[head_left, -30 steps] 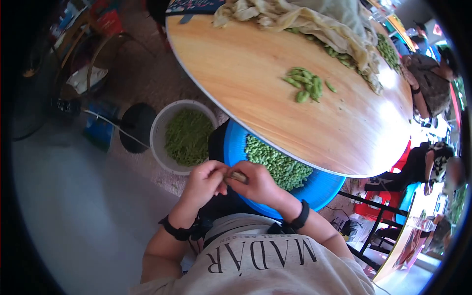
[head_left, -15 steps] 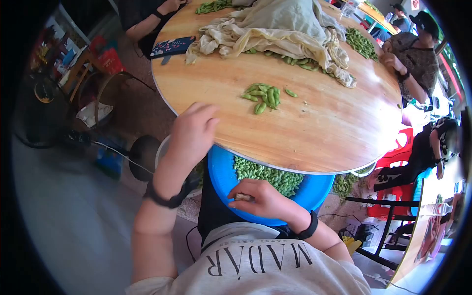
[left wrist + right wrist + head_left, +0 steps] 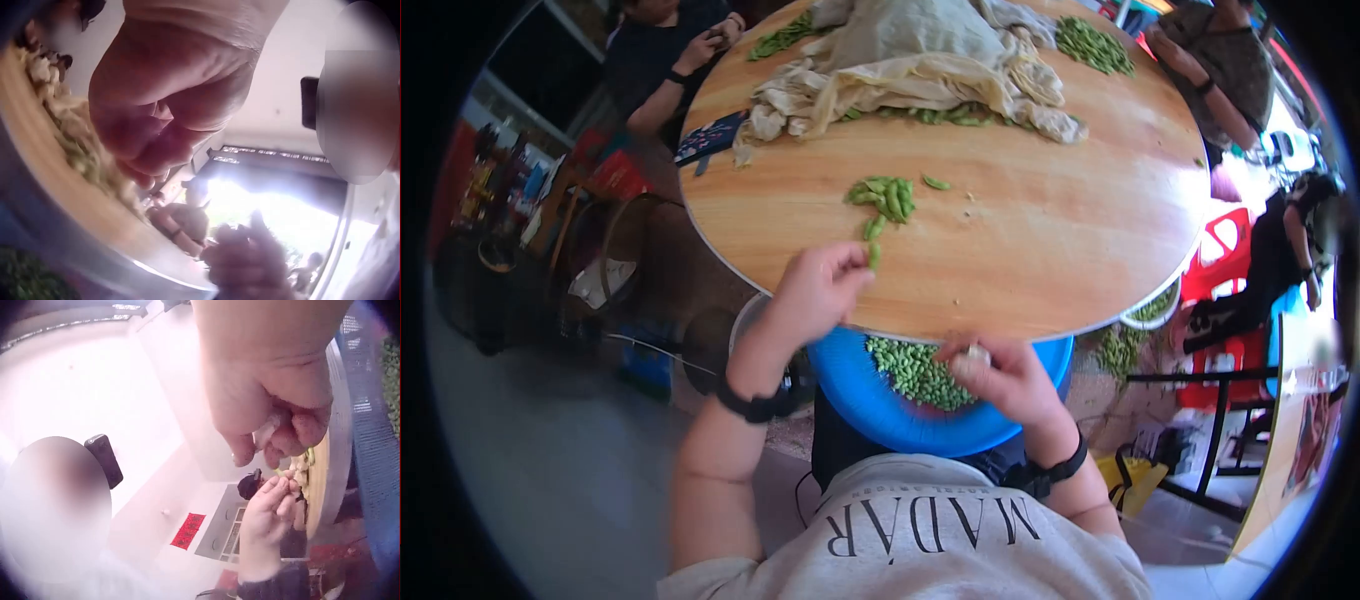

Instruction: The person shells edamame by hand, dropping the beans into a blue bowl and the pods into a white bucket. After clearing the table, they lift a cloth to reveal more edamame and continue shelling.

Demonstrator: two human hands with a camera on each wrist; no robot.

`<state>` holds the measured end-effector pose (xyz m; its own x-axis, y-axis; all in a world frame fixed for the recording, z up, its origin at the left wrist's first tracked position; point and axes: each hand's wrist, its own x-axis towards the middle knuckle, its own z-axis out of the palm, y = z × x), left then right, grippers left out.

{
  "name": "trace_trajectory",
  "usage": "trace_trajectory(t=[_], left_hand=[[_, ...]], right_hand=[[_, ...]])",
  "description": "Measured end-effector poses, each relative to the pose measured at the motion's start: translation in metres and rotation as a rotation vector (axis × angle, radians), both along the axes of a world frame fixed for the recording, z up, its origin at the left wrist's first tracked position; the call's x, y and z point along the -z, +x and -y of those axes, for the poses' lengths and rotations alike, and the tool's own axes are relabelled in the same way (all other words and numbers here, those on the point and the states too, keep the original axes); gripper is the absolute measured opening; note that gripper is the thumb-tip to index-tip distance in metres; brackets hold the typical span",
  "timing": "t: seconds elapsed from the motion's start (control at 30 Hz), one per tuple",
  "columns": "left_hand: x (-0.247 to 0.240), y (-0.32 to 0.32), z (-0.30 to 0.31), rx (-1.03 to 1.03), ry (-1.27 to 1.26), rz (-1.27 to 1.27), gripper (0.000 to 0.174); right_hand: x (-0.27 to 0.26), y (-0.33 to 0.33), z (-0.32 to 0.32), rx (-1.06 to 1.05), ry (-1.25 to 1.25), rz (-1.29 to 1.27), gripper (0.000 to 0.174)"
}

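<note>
Near the front edge of the round table, my left hand [image 3: 815, 290] pinches a green soybean pod [image 3: 874, 255] between thumb and fingers. Just beyond it on the wood lies a small pile of pods [image 3: 886, 197], with one pod apart to its right. My right hand [image 3: 1008, 378] is over the blue basin [image 3: 850, 405], its fingers curled round a small pale piece [image 3: 975, 355] whose kind I cannot tell. Shelled green beans [image 3: 920, 375] cover the basin's bottom. In the right wrist view the left hand [image 3: 269, 515] holds the pod close to the right fingertips.
A crumpled pale cloth [image 3: 920, 75] covers a heap at the table's [image 3: 1040, 230] far side, pods showing beneath. Another pod heap [image 3: 1094, 45] lies at the far right. People sit at both far sides. A white bucket [image 3: 745, 318] stands below the left edge, a dark patterned booklet [image 3: 710, 138] above.
My hands have parted; the left reached forward over the table and took a pod from the pile's near side. The right has moved right and forward over the basin, keeping the pale piece.
</note>
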<state>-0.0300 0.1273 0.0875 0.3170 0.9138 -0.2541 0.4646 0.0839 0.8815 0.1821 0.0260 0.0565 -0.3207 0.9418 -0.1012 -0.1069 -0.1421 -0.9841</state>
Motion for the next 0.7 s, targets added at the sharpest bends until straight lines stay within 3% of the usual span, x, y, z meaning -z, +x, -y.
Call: trace_trajectory(t=[0.07,0.1,0.17,0.23,0.3,0.4,0.5,0.57,0.7], left_hand=[[0.003,0.005,0.034,0.076,-0.134,0.112,0.005],[0.004,0.008,0.049,0.119,-0.05,0.087,0.009],[0.012,0.012,0.066,0.168,0.223,0.047,0.012],[0.023,0.013,0.075,0.171,0.595,0.003,0.01],[0.018,0.019,0.09,0.063,0.544,0.03,0.012],[0.023,0.016,0.098,-0.014,0.525,0.055,0.012],[0.021,0.012,0.105,-0.057,0.412,0.151,0.011],[0.021,0.011,0.107,-0.056,0.377,0.195,0.01],[0.022,0.009,0.109,0.014,0.582,0.158,0.011]], right_hand=[[0.002,-0.004,-0.009,0.153,0.028,0.018,0.02],[0.004,-0.008,-0.012,0.134,0.009,0.045,0.02],[0.011,-0.017,-0.017,0.084,-0.008,0.097,0.02],[0.014,-0.03,-0.012,0.166,0.033,-0.012,0.019],[0.016,-0.038,-0.008,0.228,0.032,-0.07,0.019],[0.01,-0.038,0.001,0.177,0.011,0.073,0.024],[0.012,-0.025,0.008,-0.015,-0.222,-0.281,0.034],[0.007,-0.031,0.014,-0.043,-0.219,-0.247,0.039],[0.005,-0.037,0.019,-0.035,-0.235,-0.275,0.041]])
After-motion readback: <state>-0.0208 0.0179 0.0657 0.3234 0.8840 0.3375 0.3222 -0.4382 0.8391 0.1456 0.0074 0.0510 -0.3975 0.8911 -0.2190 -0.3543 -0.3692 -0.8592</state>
